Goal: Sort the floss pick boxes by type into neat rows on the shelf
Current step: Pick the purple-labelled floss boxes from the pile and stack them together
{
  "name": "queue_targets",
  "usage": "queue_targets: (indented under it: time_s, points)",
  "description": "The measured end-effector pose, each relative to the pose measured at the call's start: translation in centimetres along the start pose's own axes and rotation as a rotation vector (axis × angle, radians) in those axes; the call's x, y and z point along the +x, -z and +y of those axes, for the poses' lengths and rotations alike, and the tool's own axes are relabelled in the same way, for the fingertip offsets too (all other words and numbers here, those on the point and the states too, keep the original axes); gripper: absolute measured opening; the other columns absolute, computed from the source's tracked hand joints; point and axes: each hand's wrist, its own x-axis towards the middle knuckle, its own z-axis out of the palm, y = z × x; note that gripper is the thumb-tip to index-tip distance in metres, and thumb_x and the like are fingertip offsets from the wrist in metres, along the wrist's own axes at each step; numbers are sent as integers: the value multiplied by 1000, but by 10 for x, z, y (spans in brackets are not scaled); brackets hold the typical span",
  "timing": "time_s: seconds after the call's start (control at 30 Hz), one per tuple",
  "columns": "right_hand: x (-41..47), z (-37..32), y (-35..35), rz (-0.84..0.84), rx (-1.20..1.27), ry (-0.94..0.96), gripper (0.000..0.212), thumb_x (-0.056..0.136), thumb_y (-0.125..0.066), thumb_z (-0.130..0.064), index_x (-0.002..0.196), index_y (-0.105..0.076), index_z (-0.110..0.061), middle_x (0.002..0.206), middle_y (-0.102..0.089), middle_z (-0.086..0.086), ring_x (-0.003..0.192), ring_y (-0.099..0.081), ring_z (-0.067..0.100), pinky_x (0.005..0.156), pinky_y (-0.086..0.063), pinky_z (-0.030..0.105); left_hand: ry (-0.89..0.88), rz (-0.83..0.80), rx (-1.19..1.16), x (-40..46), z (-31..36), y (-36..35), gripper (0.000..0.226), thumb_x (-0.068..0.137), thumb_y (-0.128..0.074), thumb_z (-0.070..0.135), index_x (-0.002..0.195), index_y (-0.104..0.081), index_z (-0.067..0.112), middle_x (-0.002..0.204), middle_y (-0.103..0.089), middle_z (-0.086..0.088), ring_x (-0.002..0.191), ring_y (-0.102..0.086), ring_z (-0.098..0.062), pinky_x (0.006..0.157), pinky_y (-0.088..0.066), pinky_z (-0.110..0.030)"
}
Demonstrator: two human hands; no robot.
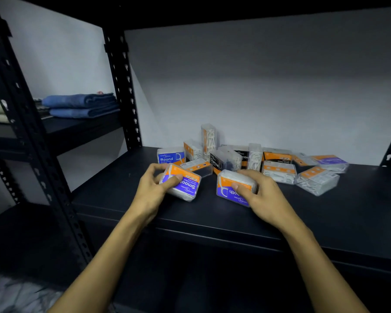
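My left hand [155,188] grips a purple-and-orange "Smooth" floss pick box [185,184], tilted just above the dark shelf [122,199]. A second "Smooth" box [230,190] is held by my right hand [261,195], thumb on its label. Behind them lies a jumbled pile: a blue "Round" box [170,156], a black "Charcoal" box [219,162], one clear box standing upright [208,138], and several orange-topped clear boxes [279,171] spreading to the right.
Black slotted uprights [122,86] frame the shelf on the left. Folded blue towels [81,106] lie on the neighbouring shelf. A grey wall backs the shelf. The shelf's front edge [212,224] runs below my wrists.
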Motion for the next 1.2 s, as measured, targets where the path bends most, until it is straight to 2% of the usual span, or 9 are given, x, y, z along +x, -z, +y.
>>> queue_targets:
  time_s: [0.27, 0.4, 0.47, 0.57, 0.67, 0.83, 0.9, 1.07, 1.2]
  points:
    - [7, -32, 4, -193, -262, -45, 29, 87, -74, -31, 112, -60, -25, 111, -65, 0, 94, -61, 14, 76, -51, 32, -114, -212, 427, -3, 11, 55, 62, 68, -90, 18, 118, -54, 26, 99, -74, -7, 93, -73, -20, 86, -59, -33]
    - [22, -72, -4, -427, -529, -59, 65, 85, -74, -27, 143, -43, -29, 134, -57, 5, 110, -59, 23, 94, -51, 39, -264, -328, 787, 0, 25, 68, 61, 69, -90, 31, 118, -57, 42, 108, -68, 11, 92, -68, -2, 78, -52, -15]
    - [31, -88, -10, -517, -605, -70, 75, 83, -75, -23, 148, -37, -33, 134, -56, 6, 110, -59, 24, 93, -52, 39, -285, -371, 955, 7, 34, 66, 59, 69, -88, 38, 117, -54, 43, 113, -66, 12, 93, -65, -4, 81, -55, -22]
    - [44, -107, -24, -612, -728, -67, 68, 82, -75, -20, 142, -44, -31, 129, -60, 6, 105, -59, 23, 87, -51, 36, -315, -437, 1163, 15, 41, 49, 69, 68, -80, 54, 127, -45, 50, 122, -62, 11, 104, -62, -15, 87, -55, -38]
    - [48, -117, -40, -661, -768, -66, 62, 83, -74, -16, 136, -45, -26, 118, -58, 2, 98, -55, 22, 79, -44, 32, -385, -544, 1332, 20, 43, 28, 51, 79, -76, 44, 124, -51, 45, 125, -59, 7, 111, -57, -22, 83, -49, -38]
    - [50, -108, -47, -596, -656, -43, 81, 81, -76, -20, 149, -32, -20, 136, -54, 7, 112, -58, 24, 94, -50, 35, -379, -556, 1015, 30, 38, 35, 32, 78, -81, 32, 98, -57, 37, 99, -65, 13, 90, -62, -14, 79, -55, -38]
    - [51, -107, -46, -554, -560, -37, 76, 83, -74, -20, 149, -35, -22, 132, -53, 5, 106, -57, 20, 86, -47, 29, -356, -477, 852, 32, 39, 45, 35, 75, -84, 31, 95, -56, 34, 94, -68, 8, 83, -64, -13, 75, -55, -38]
    - [55, -100, -51, -381, -226, -84, 49, 80, -79, -17, 120, -52, -19, 98, -67, 0, 77, -63, 9, 66, -49, 22, -337, -212, 635, 37, 36, 72, 54, 58, -96, 31, 87, -52, 19, 77, -67, 4, 60, -55, -3, 58, -46, -23]
    - [54, -98, -59, -222, -32, -84, 40, 74, -83, -9, 94, -48, -16, 88, -69, 6, 75, -67, 15, 64, -55, 29, -320, -239, 602, 37, 32, 90, 64, 55, -97, 30, 100, -52, 22, 82, -62, 7, 61, -57, 2, 57, -46, -13]
